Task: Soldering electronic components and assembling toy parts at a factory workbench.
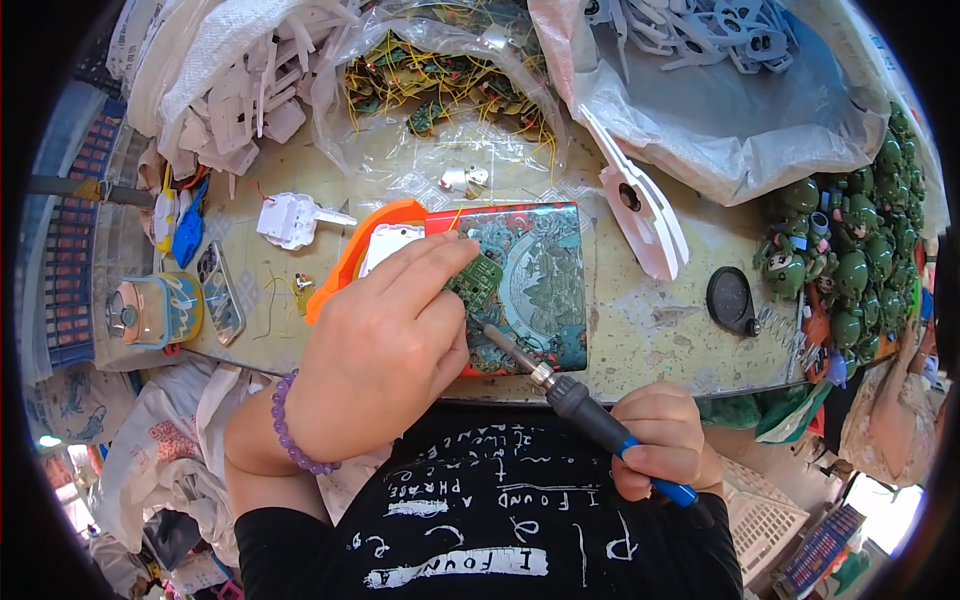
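Between the fingers of my left hand [385,335] is a small green circuit board [477,281], held above a dark patterned box [535,270] with red edges. My right hand [660,440] grips the blue and black handle of a soldering iron [590,415]. The iron's tip reaches up and left to the lower edge of the board; whether it touches cannot be made out. Beside my left hand an orange plastic part [350,255] lies against the box, with a white piece partly hidden behind my fingers. A thin yellow wire rises by my fingertips.
Behind the box, a clear bag [450,85] holds several boards with yellow wires. White plastic parts fill sacks [740,175] at the back. Green figures [850,250] crowd the right. A round black dish [732,298], a white housing [290,220], a phone [222,290] and a bottle [150,312] stand around.
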`<act>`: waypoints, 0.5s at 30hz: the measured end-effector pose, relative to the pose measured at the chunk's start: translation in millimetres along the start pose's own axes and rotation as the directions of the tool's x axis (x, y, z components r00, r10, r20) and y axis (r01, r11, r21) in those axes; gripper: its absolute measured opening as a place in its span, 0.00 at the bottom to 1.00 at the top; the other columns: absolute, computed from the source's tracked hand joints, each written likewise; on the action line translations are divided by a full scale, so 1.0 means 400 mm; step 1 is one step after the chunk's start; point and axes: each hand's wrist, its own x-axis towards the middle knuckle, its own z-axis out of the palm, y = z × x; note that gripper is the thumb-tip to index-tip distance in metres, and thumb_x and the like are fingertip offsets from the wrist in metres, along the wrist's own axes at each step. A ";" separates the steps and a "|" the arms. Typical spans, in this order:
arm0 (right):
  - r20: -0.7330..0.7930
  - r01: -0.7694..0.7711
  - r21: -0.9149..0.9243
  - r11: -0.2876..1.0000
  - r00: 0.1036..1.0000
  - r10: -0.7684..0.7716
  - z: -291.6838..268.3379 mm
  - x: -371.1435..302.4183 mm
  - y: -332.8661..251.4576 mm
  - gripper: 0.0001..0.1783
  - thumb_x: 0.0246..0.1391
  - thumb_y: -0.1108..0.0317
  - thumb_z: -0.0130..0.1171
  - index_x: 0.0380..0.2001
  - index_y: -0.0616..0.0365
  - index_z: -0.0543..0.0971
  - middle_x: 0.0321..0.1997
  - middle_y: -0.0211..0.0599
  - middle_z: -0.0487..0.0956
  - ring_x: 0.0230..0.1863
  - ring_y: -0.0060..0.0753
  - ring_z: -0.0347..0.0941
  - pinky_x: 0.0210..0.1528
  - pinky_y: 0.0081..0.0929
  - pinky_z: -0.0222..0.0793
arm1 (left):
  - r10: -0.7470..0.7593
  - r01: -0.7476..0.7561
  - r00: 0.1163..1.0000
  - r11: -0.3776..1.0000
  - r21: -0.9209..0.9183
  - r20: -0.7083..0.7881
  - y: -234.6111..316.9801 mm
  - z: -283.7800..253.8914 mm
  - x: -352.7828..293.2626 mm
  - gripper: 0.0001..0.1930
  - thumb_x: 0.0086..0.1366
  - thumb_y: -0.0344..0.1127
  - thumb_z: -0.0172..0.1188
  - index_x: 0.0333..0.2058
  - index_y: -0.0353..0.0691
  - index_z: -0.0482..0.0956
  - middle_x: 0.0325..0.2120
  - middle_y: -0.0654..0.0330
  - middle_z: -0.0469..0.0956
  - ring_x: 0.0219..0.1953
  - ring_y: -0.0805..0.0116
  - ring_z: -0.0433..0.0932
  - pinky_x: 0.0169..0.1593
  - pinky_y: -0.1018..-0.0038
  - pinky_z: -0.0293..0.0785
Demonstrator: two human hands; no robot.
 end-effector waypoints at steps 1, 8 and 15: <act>0.039 -0.006 -0.004 1.000 0.999 0.006 -0.002 0.002 0.000 0.15 0.50 0.64 0.64 0.37 0.58 0.73 0.30 0.39 0.78 0.29 0.38 0.77 0.28 0.32 0.77 | -0.006 0.006 1.000 1.000 -0.003 0.001 0.000 0.000 0.000 0.08 0.45 0.22 0.63 0.23 0.34 0.71 0.46 0.51 0.76 0.45 0.50 0.77 0.45 0.64 0.76; 0.032 0.013 -0.010 1.000 0.999 -0.013 0.007 0.002 0.004 0.13 0.51 0.63 0.63 0.36 0.56 0.73 0.29 0.38 0.78 0.29 0.37 0.77 0.28 0.30 0.77 | -0.024 0.024 1.000 1.000 -0.015 0.002 0.002 0.001 -0.001 0.08 0.46 0.23 0.63 0.22 0.34 0.71 0.46 0.51 0.76 0.41 0.51 0.78 0.41 0.65 0.76; 0.076 0.060 -0.042 0.997 0.995 -0.057 0.013 0.000 0.008 0.16 0.52 0.62 0.63 0.40 0.55 0.70 0.28 0.38 0.77 0.27 0.35 0.75 0.26 0.28 0.76 | -0.063 0.064 0.998 0.998 -0.023 0.024 0.000 0.005 -0.010 0.08 0.46 0.23 0.63 0.23 0.34 0.71 0.47 0.51 0.76 0.34 0.54 0.79 0.36 0.67 0.75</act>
